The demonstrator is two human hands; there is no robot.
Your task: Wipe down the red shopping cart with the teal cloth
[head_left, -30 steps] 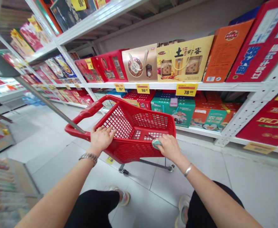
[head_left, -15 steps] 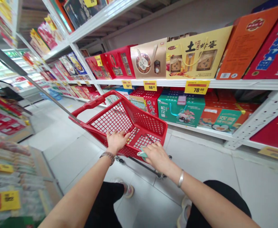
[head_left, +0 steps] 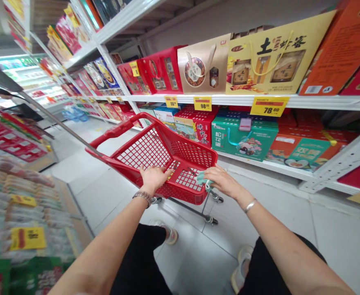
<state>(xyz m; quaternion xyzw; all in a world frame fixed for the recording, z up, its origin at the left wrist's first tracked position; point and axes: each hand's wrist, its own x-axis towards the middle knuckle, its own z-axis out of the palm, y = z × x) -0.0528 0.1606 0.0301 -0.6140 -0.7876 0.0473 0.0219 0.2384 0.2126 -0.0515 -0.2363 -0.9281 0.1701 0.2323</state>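
A small red plastic shopping cart point(head_left: 184, 193) stands tilted across my view, its slatted basket bare inside. My left hand point(head_left: 153, 179), with a metal watch band at the wrist, grips the near side rim, fingers bent over into the basket. At the front right corner, my right hand point(head_left: 224, 180) pinches a crumpled pale green cloth point(head_left: 202, 178) against the rim. Part of the cloth is hidden under those fingers. A silver bangle sits on the right wrist.
White shelving point(head_left: 173, 99) with gift boxes and yellow price tags runs along the far side. A display of packaged goods point(head_left: 26, 205) lies close on the left. My feet stand on the tiled floor point(head_left: 198, 262). A grey pole point(head_left: 57, 119) slants in behind the cart. A person point(head_left: 14, 100) is far left.
My right hand has slid right along the rim with the cloth to the front corner. My left hand keeps its place on the cart. The view has shifted slightly.
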